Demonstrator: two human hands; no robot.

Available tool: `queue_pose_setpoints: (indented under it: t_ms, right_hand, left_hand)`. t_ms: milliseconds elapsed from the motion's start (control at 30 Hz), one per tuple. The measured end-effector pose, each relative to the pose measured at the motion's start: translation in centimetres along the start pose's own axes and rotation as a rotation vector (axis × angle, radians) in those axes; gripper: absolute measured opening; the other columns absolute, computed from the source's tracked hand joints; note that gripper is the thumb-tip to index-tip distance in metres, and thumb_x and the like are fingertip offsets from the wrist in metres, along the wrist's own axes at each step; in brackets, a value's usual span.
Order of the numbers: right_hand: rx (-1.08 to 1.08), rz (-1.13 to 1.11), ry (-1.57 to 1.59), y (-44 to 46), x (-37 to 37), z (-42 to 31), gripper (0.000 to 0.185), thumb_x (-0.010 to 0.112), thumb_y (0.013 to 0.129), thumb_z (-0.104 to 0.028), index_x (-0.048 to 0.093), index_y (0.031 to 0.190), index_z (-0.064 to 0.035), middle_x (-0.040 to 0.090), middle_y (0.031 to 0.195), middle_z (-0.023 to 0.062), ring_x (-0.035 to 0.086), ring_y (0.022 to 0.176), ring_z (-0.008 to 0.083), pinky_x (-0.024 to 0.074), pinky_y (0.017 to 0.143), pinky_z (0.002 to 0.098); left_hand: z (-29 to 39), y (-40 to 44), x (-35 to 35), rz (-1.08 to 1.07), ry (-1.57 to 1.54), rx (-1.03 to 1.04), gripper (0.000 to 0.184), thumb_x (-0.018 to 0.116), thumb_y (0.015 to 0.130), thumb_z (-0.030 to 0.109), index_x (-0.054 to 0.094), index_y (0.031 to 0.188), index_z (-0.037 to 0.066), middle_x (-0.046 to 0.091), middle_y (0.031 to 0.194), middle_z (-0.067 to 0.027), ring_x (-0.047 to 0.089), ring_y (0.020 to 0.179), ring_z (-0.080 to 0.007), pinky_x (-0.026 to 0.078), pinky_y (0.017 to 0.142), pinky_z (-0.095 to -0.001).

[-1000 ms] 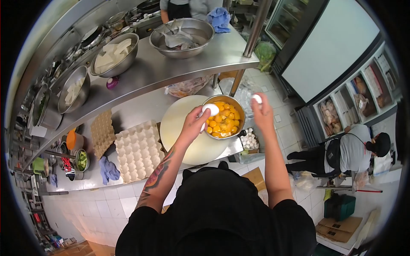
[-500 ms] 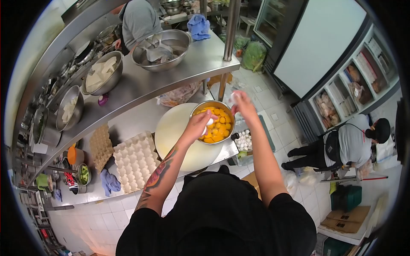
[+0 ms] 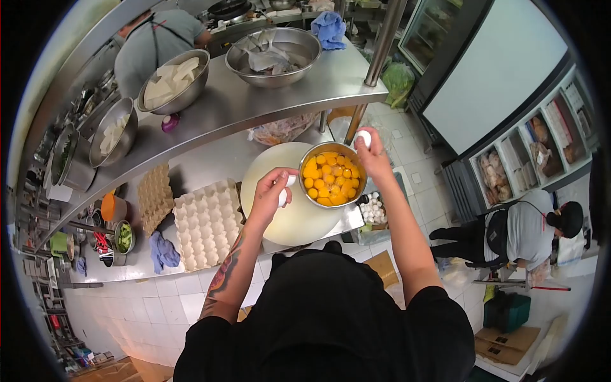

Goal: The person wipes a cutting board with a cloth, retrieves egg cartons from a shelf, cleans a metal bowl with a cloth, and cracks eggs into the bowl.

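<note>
A metal bowl point(image 3: 332, 175) of yolks and clear egg white rests at the right end of the lower counter, by the round cutting board point(image 3: 280, 219). Two white eggs point(image 3: 282, 197) are in my left hand point(image 3: 271, 189), its fingers curled round them beside the bowl's left rim. My right hand point(image 3: 374, 151) grips another white egg point(image 3: 363, 138) over the bowl's upper right rim. Right below the bowl, many eggshells point(image 3: 373, 209) fill a container.
Egg cartons point(image 3: 207, 223) and a blue cloth point(image 3: 163, 249) lie left of the board. The upper shelf point(image 3: 254, 105) holds bowls of white pieces and a bowl of fish point(image 3: 273, 60). One person point(image 3: 156, 48) stands beyond the shelf, another point(image 3: 519, 226) at the right.
My left hand has moved from over the bowl to its left side with the eggs. The right hand is now at the upper right rim, holding an egg. The person beyond the shelf has shifted left.
</note>
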State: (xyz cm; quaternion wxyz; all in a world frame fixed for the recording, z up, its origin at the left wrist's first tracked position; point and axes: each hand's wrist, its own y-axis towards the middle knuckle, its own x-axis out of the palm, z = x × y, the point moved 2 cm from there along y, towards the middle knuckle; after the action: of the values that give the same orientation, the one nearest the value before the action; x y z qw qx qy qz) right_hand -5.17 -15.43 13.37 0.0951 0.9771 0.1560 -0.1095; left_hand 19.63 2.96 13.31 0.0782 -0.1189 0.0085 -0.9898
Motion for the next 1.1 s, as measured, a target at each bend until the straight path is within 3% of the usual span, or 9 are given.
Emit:
queue_pose_setpoints:
  t_ms: [33,167,400,567,700,767,833,967,1100]
  right_hand:
    - [-0.139,0.013,-0.035,-0.4,0.7,-0.6,0.031,0.058,0.106,-0.033,0.049,0.127,-0.0113,0.064,0.090,0.0056,0.060,0.075,0.0168,0.0488,0.068,0.0305]
    - [-0.227,-0.106,-0.335,-1.4,1.7,-2.9,0.032,0.059,0.104,-0.033,0.049,0.126,-0.0127,0.069,0.093,0.0202,0.070,0.084,0.0376,0.0537,0.074,0.0424]
    - [-0.165,-0.334,-0.997,-3.0,3.2,-5.2,0.038,0.061,0.101,-0.037,0.049,0.130,-0.0153,0.070,0.106,0.0221,0.069,0.092,0.0418,0.0532,0.077,0.0508]
    - [0.004,0.188,-0.393,-4.2,-3.3,-4.4,0.041,0.064,0.100,-0.036,0.057,0.131,-0.0109,0.069,0.117,0.0232,0.070,0.099,0.0395,0.0544,0.084,0.0496]
    - [-0.182,0.255,-0.694,-5.0,-8.7,5.0,0.049,0.069,0.096,-0.028,0.057,0.140,-0.0102,0.067,0.121,0.0242,0.069,0.106,0.0351,0.0535,0.089,0.0458]
    - [-0.454,0.201,-0.734,-6.4,-6.9,1.3,0.060,0.074,0.091,-0.021,0.053,0.147,-0.0115,0.066,0.124,0.0239,0.066,0.111,0.0320,0.0531,0.090,0.0389]
    - [-0.139,-0.155,-0.106,-8.2,-3.0,-5.4,0.060,0.077,0.087,-0.016,0.056,0.143,-0.0093,0.065,0.124,0.0195,0.066,0.107,0.0257,0.0537,0.087,0.0329]
    - [-0.329,-0.437,-0.193,-6.0,-1.0,-4.7,0.056,0.074,0.090,-0.011,0.054,0.142,-0.0103,0.068,0.115,0.0140,0.067,0.092,0.0195,0.0544,0.078,0.0297]
    - [0.153,0.153,0.440,0.6,-3.0,1.7,0.031,0.049,0.106,-0.024,0.057,0.132,-0.0078,0.069,0.097,0.0072,0.061,0.066,0.0137,0.0514,0.060,0.0281]
  left_hand:
    - [0.0,-0.1,0.0,0.017,-0.016,-0.008,0.033,0.052,0.109,0.029,0.067,0.119,0.002,0.067,0.106,-0.0076,0.054,0.057,-0.0095,0.040,0.047,-0.0231]
    - [0.4,-0.5,0.8,0.008,-0.123,0.000,0.032,0.051,0.109,0.027,0.064,0.126,0.003,0.066,0.105,-0.0087,0.057,0.060,-0.0105,0.041,0.050,-0.0232]
    - [-2.8,0.2,1.2,0.050,-0.607,-0.289,0.039,0.047,0.107,0.030,0.055,0.136,0.006,0.067,0.117,-0.0150,0.058,0.067,-0.0139,0.044,0.054,-0.0255]
    - [-2.2,0.5,3.8,0.105,-0.606,-0.320,0.042,0.045,0.107,0.034,0.054,0.138,0.007,0.069,0.110,-0.0120,0.058,0.069,-0.0122,0.044,0.054,-0.0251]
    - [-2.0,1.7,5.9,-0.012,-0.433,-0.263,0.039,0.051,0.107,0.030,0.057,0.137,0.006,0.069,0.101,-0.0095,0.061,0.068,-0.0127,0.048,0.057,-0.0261]
    - [-2.3,3.0,7.0,-0.170,-0.155,-0.240,0.045,0.060,0.105,0.028,0.055,0.142,0.004,0.069,0.099,-0.0075,0.060,0.068,-0.0119,0.048,0.057,-0.0263]
    - [-2.4,3.7,8.5,-0.192,-0.007,-0.180,0.047,0.061,0.104,0.031,0.054,0.143,0.004,0.069,0.100,-0.0083,0.060,0.068,-0.0113,0.048,0.057,-0.0260]
    - [-1.7,4.6,9.8,-0.216,0.218,-0.104,0.054,0.054,0.108,0.039,0.049,0.148,0.002,0.070,0.092,-0.0079,0.058,0.066,-0.0084,0.043,0.053,-0.0216]
    - [-0.5,4.3,7.9,-0.161,0.069,-0.140,0.057,0.052,0.109,0.038,0.045,0.149,-0.001,0.067,0.081,-0.0062,0.059,0.066,-0.0094,0.046,0.058,-0.0228]
